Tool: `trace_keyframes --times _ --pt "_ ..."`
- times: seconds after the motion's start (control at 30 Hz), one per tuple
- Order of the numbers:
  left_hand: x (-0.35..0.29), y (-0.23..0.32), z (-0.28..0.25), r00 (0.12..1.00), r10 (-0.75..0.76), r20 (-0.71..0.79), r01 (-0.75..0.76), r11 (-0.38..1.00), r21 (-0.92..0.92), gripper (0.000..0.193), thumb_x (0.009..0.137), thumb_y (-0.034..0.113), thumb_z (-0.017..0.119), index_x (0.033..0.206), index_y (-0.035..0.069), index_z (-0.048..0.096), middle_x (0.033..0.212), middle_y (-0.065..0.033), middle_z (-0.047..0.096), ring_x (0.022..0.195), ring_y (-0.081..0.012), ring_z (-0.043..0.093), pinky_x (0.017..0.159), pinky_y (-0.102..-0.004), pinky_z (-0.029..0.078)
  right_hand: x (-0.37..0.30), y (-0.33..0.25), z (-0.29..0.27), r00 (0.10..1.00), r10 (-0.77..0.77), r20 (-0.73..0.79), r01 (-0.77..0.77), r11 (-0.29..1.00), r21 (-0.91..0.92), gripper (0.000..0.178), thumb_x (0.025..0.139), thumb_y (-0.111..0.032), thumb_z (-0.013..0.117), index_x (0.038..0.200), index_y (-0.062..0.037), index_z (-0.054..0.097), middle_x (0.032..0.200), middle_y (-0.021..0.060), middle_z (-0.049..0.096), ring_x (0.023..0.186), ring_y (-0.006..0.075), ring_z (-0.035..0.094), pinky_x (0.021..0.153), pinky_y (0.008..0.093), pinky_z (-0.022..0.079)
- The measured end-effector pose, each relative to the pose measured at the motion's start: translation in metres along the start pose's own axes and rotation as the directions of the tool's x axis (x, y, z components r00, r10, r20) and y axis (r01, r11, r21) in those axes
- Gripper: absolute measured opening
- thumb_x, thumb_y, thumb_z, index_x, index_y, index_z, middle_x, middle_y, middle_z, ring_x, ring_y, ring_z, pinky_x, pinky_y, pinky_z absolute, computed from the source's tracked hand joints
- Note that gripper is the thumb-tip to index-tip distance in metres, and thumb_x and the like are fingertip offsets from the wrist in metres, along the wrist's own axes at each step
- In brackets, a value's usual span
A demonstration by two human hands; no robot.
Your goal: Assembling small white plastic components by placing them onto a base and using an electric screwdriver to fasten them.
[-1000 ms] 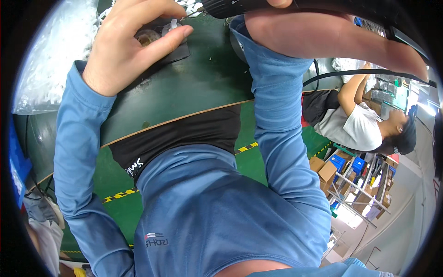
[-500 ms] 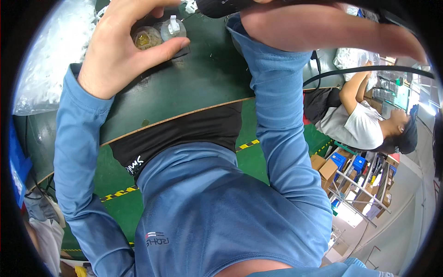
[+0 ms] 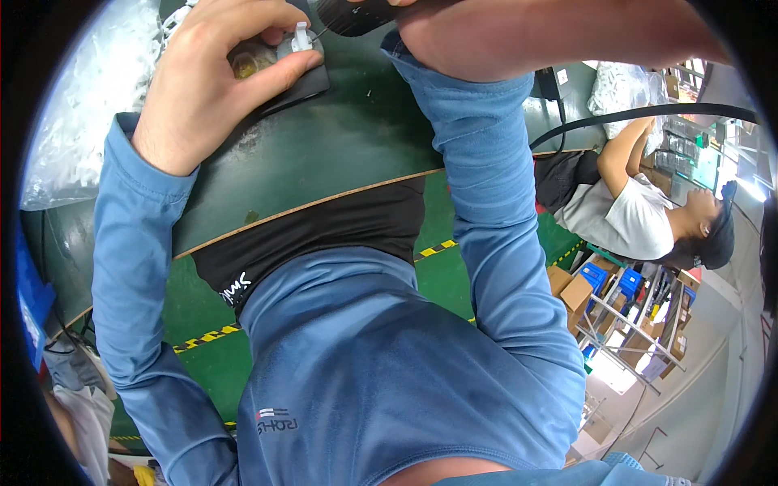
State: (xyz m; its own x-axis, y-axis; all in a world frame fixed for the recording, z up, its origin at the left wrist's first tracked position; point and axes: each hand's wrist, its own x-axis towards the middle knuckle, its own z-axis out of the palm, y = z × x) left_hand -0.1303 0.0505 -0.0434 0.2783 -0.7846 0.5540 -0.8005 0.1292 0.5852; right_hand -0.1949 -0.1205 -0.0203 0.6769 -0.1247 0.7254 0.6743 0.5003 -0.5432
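Note:
At the upper left, my left hand (image 3: 207, 77) curls over a dark block on the bench. Its thumb and index finger close around a small white plastic part (image 3: 302, 37), which stands upright on a round grey seat. Beside that, a clear round piece with a yellowish middle (image 3: 245, 63) lies partly under my fingers. My right hand (image 3: 559, 36) is cut off by the top edge. It grips a black-handled tool (image 3: 356, 16), whose thin metal tip (image 3: 322, 34) points left at the white part; whether they touch, I cannot tell.
A clear bag of white parts (image 3: 89, 121) lies left on the green bench (image 3: 340, 134). A black cable (image 3: 648, 112) arches at the right. Another bag of white parts (image 3: 620, 93) is near a seated co-worker in a white shirt (image 3: 624, 219). Shelves with boxes (image 3: 632, 308) stand behind.
My right hand and the tool have shifted slightly up and left. My left thumb and index finger have drawn in to the white part, and the dark block has turned a little.

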Motion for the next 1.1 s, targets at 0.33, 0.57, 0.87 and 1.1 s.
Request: trace_keyframes --times 0.33,0.57,0.87,1.1 --pt "-0.001 -0.004 -0.003 0.999 0.029 -0.021 -0.030 0.999 -0.027 0.027 0.074 0.004 0.081 0.100 0.002 0.071 0.103 -0.0121 0.070 0.095 -0.0315 0.062 0.085 -0.0387 0.048 0.017 -0.006 0.016 0.998 0.061 0.008 -0.060 0.994 -0.091 0.099 0.080 -0.095 0.042 0.115 -0.0035 0.051 0.066 0.0109 0.055 0.046 0.0160 0.048 0.046 0.0300 0.044" --pt "0.003 -0.021 -0.002 0.999 0.025 0.045 -0.015 0.979 -0.202 0.024 0.075 0.004 0.081 0.097 0.003 0.072 0.102 -0.0108 0.071 0.094 -0.0312 0.063 0.085 -0.0381 0.050 0.020 -0.001 0.007 0.992 0.124 0.027 -0.121 0.989 -0.088 0.104 0.076 -0.100 0.039 0.112 -0.0033 0.052 0.064 0.0107 0.054 0.045 0.0157 0.047 0.045 0.0294 0.043" --pt "0.004 -0.022 0.001 0.998 0.049 0.045 -0.041 0.985 -0.165 0.024 0.075 0.006 0.080 0.098 0.004 0.072 0.097 -0.0110 0.069 0.091 -0.0311 0.062 0.083 -0.0389 0.049 0.005 -0.002 0.014 0.979 0.200 -0.039 -0.201 0.980 -0.011 0.083 0.088 -0.078 0.055 0.115 0.0001 0.050 0.068 0.0138 0.057 0.051 0.0188 0.053 0.049 0.0313 0.047" --pt "-0.013 -0.029 -0.002 0.998 -0.008 0.056 0.008 1.000 0.008 0.024 0.073 0.005 0.082 0.092 0.001 0.067 0.087 -0.0115 0.063 0.084 -0.0299 0.059 0.076 -0.0379 0.048 -0.001 -0.005 -0.013 0.975 -0.003 0.222 0.008 1.000 -0.019 0.089 0.086 -0.086 0.050 0.119 -0.0037 0.048 0.069 0.0075 0.053 0.053 0.0169 0.053 0.051 0.0323 0.050"
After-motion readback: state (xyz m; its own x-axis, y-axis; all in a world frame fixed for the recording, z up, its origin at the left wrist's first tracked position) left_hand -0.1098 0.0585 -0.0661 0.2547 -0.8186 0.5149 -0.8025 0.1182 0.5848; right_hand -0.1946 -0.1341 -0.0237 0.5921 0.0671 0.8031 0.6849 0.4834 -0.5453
